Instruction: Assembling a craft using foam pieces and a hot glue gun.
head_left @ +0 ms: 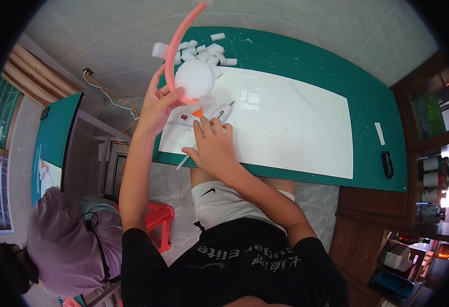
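Raised over the left part of the table, my left hand (159,108) is closed around the lower part of a curved pink band (171,53). A round white foam ball (195,79) sits against the inner side of the band's lower curve; whether it is attached, I cannot tell. Below it lies a white glue gun (226,110) with an orange trigger (198,113) and a red switch. My right hand (215,145) lies over the gun's barrel, fingers bent across it, hiding its middle. A clear glue stick (184,160) pokes out behind, near my right thumb.
White foam pieces (214,49) are heaped at the far left of the green table (306,64). A white sheet (296,123) covers its middle. On the right lie a black tool (387,165) and a white strip (379,133). A person (76,240) sits at left beside a red stool (160,220).
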{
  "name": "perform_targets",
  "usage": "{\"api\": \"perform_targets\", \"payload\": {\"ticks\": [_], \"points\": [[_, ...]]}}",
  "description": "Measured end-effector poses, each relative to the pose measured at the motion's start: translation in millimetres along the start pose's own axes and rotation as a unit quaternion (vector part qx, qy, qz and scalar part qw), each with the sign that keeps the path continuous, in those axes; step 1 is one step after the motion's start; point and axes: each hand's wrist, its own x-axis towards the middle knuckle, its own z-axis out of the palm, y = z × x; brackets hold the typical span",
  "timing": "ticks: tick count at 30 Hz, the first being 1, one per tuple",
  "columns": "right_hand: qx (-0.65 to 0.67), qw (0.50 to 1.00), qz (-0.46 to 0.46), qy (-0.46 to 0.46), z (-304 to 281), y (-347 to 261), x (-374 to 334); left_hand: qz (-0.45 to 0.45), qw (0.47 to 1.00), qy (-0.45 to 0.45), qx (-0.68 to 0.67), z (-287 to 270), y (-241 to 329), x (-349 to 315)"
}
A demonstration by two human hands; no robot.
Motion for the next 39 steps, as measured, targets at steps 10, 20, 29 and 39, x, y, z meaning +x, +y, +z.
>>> {"api": "perform_targets", "payload": {"ticks": [10,20,29,39], "points": [[-0.086,0.996,0.023,0.004,16,-3,19,0.001,1.0,-0.02,0.005,-9,-6,4],[-0.156,0.986,0.044,0.032,28,4,30,0.04,0.999,0.009,-0.01,-20,6,7],[-0.174,0.984,0.021,0.023,-3,37,19,0.053,0.998,0.015,0.004,-30,12,3],[-0.107,0.993,0.051,-0.023,-46,94,-6,0.053,0.998,-0.024,-0.016,-17,6,14]]}}
